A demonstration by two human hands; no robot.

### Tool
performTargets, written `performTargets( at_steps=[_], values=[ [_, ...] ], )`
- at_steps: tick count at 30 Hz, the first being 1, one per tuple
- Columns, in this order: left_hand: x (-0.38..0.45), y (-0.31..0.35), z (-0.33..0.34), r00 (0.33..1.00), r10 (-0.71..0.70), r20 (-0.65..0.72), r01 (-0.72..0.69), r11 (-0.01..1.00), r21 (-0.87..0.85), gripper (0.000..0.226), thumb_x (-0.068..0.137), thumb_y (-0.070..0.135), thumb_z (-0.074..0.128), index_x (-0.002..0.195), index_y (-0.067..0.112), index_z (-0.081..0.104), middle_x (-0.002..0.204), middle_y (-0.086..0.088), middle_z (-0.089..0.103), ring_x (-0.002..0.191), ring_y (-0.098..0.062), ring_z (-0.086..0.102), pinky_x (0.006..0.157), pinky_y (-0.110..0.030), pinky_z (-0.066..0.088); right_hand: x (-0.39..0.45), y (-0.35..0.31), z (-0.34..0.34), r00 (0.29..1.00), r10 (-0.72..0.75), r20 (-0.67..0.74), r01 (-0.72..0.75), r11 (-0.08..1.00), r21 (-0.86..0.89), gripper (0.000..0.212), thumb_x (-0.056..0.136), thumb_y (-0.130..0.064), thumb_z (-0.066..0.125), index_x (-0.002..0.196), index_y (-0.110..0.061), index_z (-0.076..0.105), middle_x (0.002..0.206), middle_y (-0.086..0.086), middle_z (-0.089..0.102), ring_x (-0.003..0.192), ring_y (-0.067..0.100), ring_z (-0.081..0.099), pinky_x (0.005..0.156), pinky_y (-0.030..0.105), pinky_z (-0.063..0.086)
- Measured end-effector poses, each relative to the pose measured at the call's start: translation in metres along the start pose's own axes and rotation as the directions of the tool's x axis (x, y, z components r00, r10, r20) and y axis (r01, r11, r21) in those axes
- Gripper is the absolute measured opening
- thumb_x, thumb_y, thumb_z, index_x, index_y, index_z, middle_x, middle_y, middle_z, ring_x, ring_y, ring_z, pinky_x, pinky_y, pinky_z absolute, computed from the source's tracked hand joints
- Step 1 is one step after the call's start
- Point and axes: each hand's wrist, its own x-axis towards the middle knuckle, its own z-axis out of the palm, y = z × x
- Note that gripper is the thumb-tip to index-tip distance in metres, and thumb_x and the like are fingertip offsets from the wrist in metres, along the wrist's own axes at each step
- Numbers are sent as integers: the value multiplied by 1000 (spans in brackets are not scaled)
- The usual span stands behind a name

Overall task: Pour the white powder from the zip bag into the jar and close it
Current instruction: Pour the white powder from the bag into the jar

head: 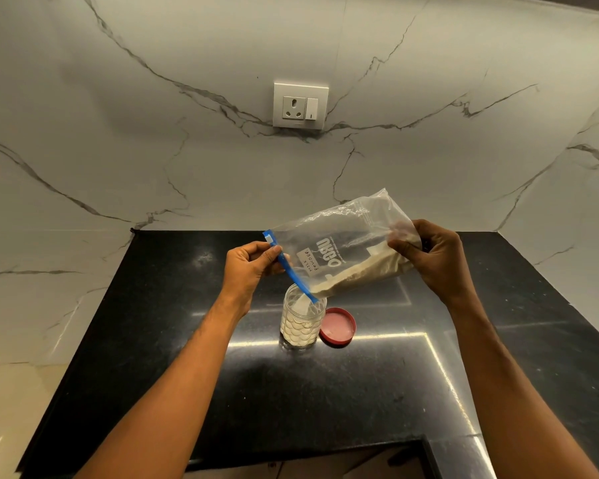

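A clear zip bag (pixel 339 250) with a blue zip strip and a "milk powder" label is tilted over a clear plastic jar (pixel 300 323). Its open lower corner sits at the jar's mouth, and white powder lies along the bag's lower edge and partly fills the jar. My left hand (pixel 249 267) pinches the blue zip strip at the bag's mouth. My right hand (pixel 429 257) grips the raised bottom end of the bag. The jar's red lid (pixel 338 327) lies upside down on the counter, touching the jar's right side.
The jar stands mid-way on a black stone counter (pixel 187 340) set in a corner of white marble walls. A wall socket (pixel 300 105) sits above. The counter's front edge has a cut-out at the lower right.
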Motion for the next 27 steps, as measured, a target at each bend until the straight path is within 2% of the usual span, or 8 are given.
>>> performTargets(
  at_steps=[4, 10, 15, 27],
  values=[
    [1, 0, 0, 1000, 7, 0, -7, 1000, 11, 13, 93, 8, 65, 104, 5, 70, 101, -16, 75, 89, -27, 76, 73, -32, 63, -1, -1, 0, 1000, 1, -1, -1, 1000, 6, 32, 84, -16, 72, 112, -1, 68, 100, 11, 72, 89, 21, 72, 74, 34, 62],
    [2, -1, 0, 1000, 3, 2, -3, 1000, -4, 12, 93, 8, 65, 103, 5, 70, 98, -12, 77, 88, -26, 76, 72, -30, 63, 2, 1, -1, 1000, 0, -6, 0, 1000, 6, 31, 84, -15, 73, 111, -2, 69, 100, 10, 72, 88, 18, 73, 73, 30, 62],
    [3, -3, 0, 1000, 2, 1, -2, 1000, -4, 14, 92, 9, 65, 105, 4, 70, 96, -9, 78, 88, -26, 76, 70, -29, 63, 3, 2, -1, 1000, 1, 0, -1, 1000, 3, 30, 84, -14, 73, 111, -2, 69, 101, 11, 72, 90, 18, 72, 75, 32, 62],
    [6, -6, -1, 1000, 3, -6, -3, 1000, 6, 17, 92, 10, 67, 106, 2, 70, 98, -12, 77, 89, -28, 76, 72, -31, 63, 4, 5, -1, 1000, -12, 14, 12, 1000, 2, 28, 84, -14, 73, 107, 0, 68, 95, 9, 72, 84, 15, 72, 70, 25, 60]
  ],
)
